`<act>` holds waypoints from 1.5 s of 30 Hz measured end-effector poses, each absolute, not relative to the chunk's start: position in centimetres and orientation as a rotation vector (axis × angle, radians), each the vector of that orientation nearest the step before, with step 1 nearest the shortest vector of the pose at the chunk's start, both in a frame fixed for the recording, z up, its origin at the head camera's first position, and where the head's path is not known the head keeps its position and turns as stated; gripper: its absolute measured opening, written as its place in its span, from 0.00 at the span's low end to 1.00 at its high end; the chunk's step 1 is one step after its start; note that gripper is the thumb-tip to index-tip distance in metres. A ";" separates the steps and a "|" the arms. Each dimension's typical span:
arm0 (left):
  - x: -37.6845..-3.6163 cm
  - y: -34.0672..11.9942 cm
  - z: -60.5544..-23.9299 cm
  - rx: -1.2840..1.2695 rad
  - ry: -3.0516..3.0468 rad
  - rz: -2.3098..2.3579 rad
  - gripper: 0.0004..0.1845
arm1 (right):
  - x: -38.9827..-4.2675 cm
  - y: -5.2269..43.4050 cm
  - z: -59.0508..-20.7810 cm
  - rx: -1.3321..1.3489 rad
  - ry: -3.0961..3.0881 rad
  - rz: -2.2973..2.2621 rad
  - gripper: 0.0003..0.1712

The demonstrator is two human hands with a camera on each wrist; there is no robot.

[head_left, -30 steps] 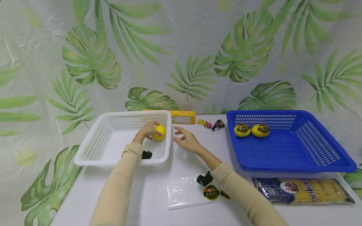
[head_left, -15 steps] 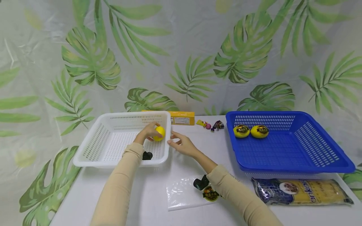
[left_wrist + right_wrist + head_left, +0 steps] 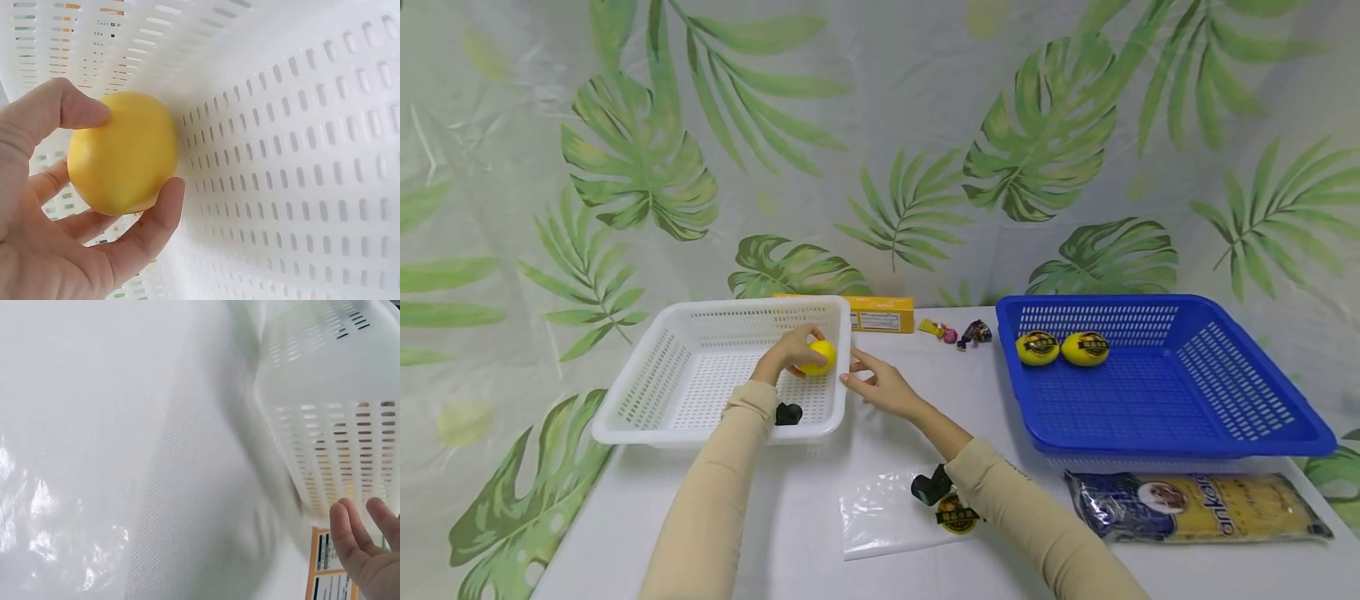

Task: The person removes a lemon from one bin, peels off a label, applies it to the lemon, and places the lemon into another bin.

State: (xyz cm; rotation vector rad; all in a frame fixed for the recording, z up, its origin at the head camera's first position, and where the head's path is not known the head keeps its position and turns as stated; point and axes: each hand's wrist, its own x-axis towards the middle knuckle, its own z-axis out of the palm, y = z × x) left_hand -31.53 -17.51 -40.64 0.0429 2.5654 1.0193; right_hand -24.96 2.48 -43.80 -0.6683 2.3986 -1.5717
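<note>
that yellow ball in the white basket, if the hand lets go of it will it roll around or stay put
The yellow ball looks round and smooth, so it would probably roll once released. The left hand curls thumb and fingers around it close to the white basket wall, which would likely stop it. Its skin shows no dents under that grip, suggesting it is fairly firm.

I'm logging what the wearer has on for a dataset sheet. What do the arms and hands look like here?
Both arms wear long, plain beige sleeves reaching to the wrists. A small black device sits under the left wrist and another under the right. The left hand and right hand are bare: no gloves, and no rings show.
</note>
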 end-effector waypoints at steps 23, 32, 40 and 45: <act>-30.4 -17.9 -37.6 0.139 2.523 1.565 0.34 | -24.2 2.5 -43.4 -0.659 2.419 -1.545 0.34; -27.1 -15.1 -36.1 0.417 2.439 1.708 0.33 | -21.8 5.7 -42.8 -0.752 2.539 -1.440 0.32; -24.0 -11.7 -35.4 0.500 2.423 1.738 0.34 | -19.1 10.8 -43.8 -0.810 2.590 -1.354 0.33; -22.3 -8.9 -36.7 0.490 2.396 1.817 0.34 | -17.5 13.6 -45.2 -0.794 2.658 -1.310 0.31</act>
